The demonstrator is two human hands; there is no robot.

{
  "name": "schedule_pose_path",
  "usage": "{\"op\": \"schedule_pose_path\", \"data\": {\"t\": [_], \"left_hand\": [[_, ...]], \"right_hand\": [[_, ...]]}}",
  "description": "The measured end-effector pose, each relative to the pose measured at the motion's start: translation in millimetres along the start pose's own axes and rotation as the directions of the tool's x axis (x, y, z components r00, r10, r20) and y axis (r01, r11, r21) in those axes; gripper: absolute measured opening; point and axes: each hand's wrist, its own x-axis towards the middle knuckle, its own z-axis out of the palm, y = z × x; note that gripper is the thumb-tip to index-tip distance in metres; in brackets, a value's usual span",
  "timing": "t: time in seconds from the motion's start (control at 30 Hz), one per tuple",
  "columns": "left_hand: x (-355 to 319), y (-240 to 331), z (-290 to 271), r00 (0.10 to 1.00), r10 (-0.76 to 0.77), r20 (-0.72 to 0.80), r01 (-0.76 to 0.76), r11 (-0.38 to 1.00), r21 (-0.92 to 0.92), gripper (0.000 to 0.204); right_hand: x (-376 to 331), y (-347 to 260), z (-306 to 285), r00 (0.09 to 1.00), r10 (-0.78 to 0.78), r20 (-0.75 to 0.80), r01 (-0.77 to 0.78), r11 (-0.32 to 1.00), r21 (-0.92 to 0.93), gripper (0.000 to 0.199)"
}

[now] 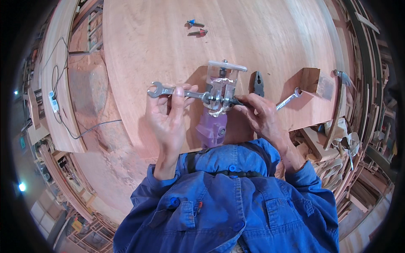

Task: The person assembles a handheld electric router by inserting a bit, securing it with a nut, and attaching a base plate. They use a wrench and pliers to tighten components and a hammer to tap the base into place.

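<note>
A trim router with a purple body (212,130) and a clear base lies at the near edge of the wooden board, in front of me. A router bit (224,63) sticks out at its far end. My left hand (168,116) pinches a combination wrench (189,93), whose one end sits on the side of the router's base clamp. The wrench's open jaw points left. On the clamp's other side, my right hand (261,116) grips a small black knob (236,101) between thumb and fingers. The fingers partly hide the knob.
Dark pliers (257,85), another wrench (288,99) and a wood block (311,80) lie to the right. A hammer (336,111) rests beyond the block. Blue and red router bits (198,32) lie at the far side. A power strip (53,102) with cable is at left.
</note>
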Motion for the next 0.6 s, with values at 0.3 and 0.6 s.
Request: {"op": "schedule_pose_path", "data": {"t": [0.3,0.6], "left_hand": [[-16,-2,7,0.998,-0.027,0.063,0.023,0.998,0.057,0.019],[-19,-7,6,0.973,-0.183,0.142,0.157,0.972,0.174,0.049]], "right_hand": [[1,5,0,0.999,-0.040,-0.005,0.040,0.999,-0.009,0.020],[0,7,0,0.999,-0.046,-0.007,0.046,0.999,-0.021,0.021]]}}
